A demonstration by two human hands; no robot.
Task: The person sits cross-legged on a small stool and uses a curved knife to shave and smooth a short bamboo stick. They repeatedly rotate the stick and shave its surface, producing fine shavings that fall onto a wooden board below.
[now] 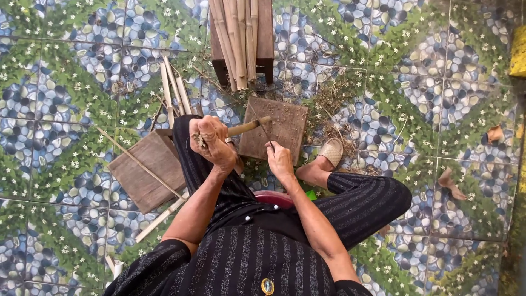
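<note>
1. Nearest the camera: a dark pin-striped garment (257, 257) covers the person's torso and legs; a small round ornament (267, 285) sits at its lower centre.
2. Left hand (211, 140): fingers curled tight around the near end of a wooden-handled tool (249, 126), thumb side up. The handle's long axis runs nearly level, rising slightly toward the picture's right, and ends over the square wooden block (279, 129).
3. Right hand (279, 159): fingertips pressed together, pinching a thin dark sliver (263, 131). The sliver's long axis runs up and slightly left from the fingers, crossing the block face and meeting the tool handle.
4. Square wooden block: lies flat on the tiled floor (438, 98) directly ahead of both hands, rotated slightly, with fibrous debris along its right edge.
5. Bamboo strips (235, 38): a pale bundle rests on a dark wooden stool (266, 33) beyond the block, long axes pointing away from the person.
6. Flat wooden board (145, 172): lies left of the left leg; a thin stick (137, 161) crosses it diagonally. More split strips (174, 90) stand just beyond it.
7. Sandalled foot (331, 151): placed right of the block.
8. Yellow object (518, 52): a rectangular piece at the right frame edge; its kind cannot be told.
</note>
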